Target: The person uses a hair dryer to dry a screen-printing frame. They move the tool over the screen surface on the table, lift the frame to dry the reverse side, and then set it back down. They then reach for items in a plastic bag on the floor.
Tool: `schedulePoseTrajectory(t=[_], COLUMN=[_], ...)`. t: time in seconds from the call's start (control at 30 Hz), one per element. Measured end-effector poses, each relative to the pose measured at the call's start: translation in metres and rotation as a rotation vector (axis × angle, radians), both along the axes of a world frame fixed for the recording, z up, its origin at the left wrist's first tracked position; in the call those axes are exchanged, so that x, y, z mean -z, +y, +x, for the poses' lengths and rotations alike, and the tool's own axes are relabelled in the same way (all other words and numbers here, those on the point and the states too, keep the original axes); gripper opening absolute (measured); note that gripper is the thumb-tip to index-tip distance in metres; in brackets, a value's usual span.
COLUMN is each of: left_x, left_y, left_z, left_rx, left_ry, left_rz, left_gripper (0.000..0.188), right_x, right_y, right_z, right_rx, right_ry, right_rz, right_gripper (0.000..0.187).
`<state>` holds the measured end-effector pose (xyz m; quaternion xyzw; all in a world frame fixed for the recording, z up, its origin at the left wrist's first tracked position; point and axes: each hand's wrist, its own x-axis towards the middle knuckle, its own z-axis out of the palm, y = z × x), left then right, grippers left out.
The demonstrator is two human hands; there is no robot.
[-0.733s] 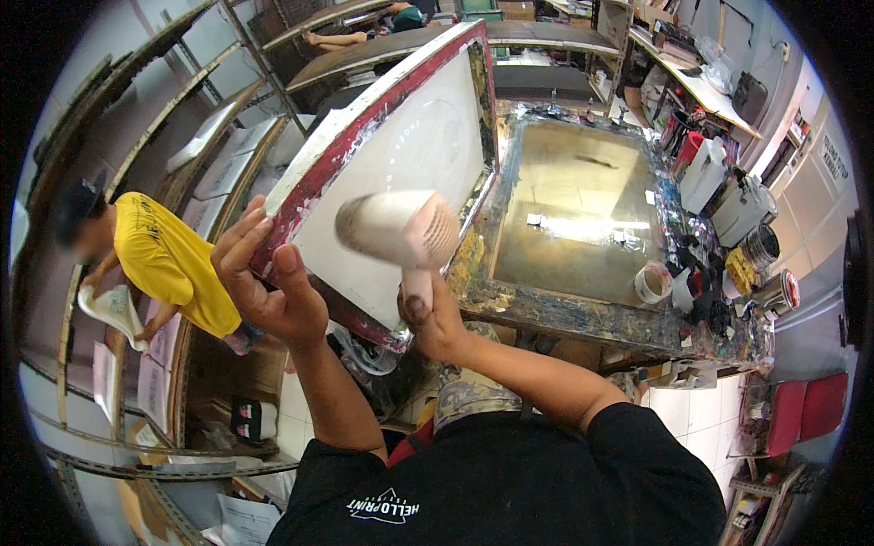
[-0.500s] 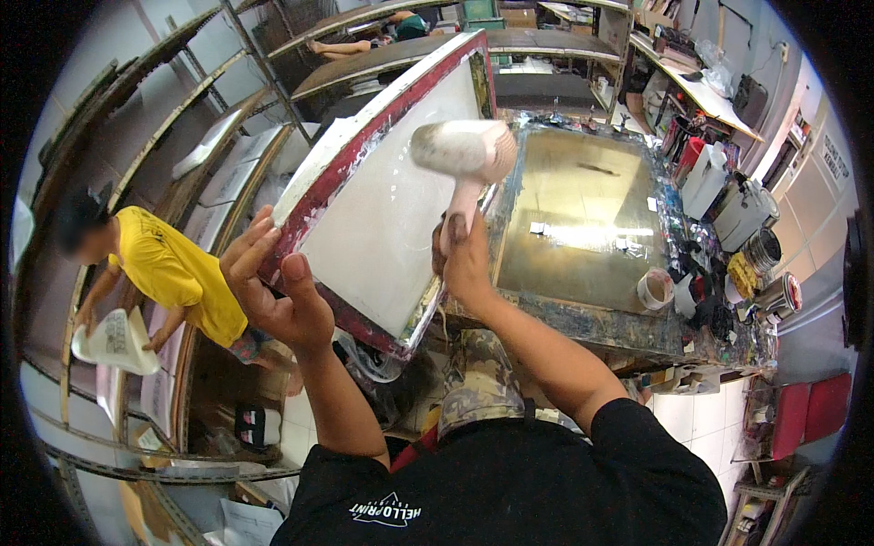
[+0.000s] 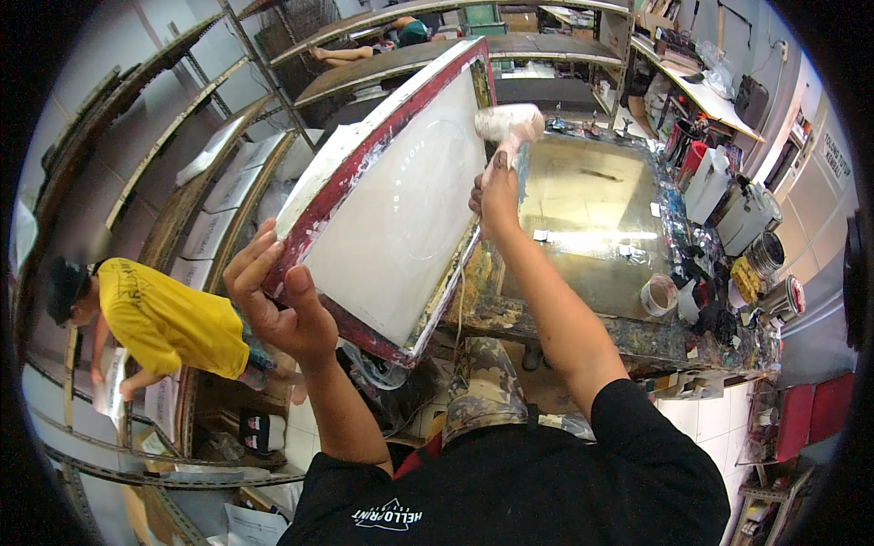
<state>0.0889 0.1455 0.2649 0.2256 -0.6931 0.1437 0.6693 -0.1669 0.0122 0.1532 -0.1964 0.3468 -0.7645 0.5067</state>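
Long, worn shelf boards (image 3: 537,45) cross the far side, beyond the paint-stained surface (image 3: 628,335) at right. Left of it tilts our red-and-white screen frame with pale mesh (image 3: 391,209), our left hand (image 3: 282,300) loosely spread against its near-left edge. Our right hand (image 3: 496,196) wraps a pale pink hair dryer (image 3: 510,120), near the frame's right side; we'd best sweep evenly, nozzle clear of the mesh.

Screen sheet (image 3: 391,205), 11 o'clock: smooth, mostly matt; its frame (image 3: 373,155) rough, paint-crusted. Hair dryer (image 3: 503,122), 1 o'clock: looks plastic. Tabletop panel (image 3: 574,191), 2 o'clock: glossy, glass-like, lightly smudged.
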Motion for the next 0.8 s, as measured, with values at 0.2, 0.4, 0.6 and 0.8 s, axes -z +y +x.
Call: schedulePoseTrajectory(t=[0.2,0.4,0.6,0.8], left_x=[-0.002,0.003,0.002,-0.001], left_y=[0.001,0.0,0.0,0.002], left_z=[-0.002,0.001,0.0,0.001], left_rx=[-0.037,-0.005,-0.022,-0.058], left_ry=[-0.024,0.014,0.006,-0.024], left_rz=[0.021,0.025,0.012,0.006], left_gripper=[0.03,0.028,0.027,0.028], right_x=[0.092,0.102,0.059,0.055], right_y=[0.0,0.021,0.026,0.042], right_z=[-0.007,0.01,0.01,0.017], right_rx=[0.042,0.023,-0.106,-0.1], right_ry=[0.057,-0.181,-0.173,-0.118], right_rz=[0.17,0.259,0.023,0.057], right_gripper=[0.037,0.037,0.038,0.041])
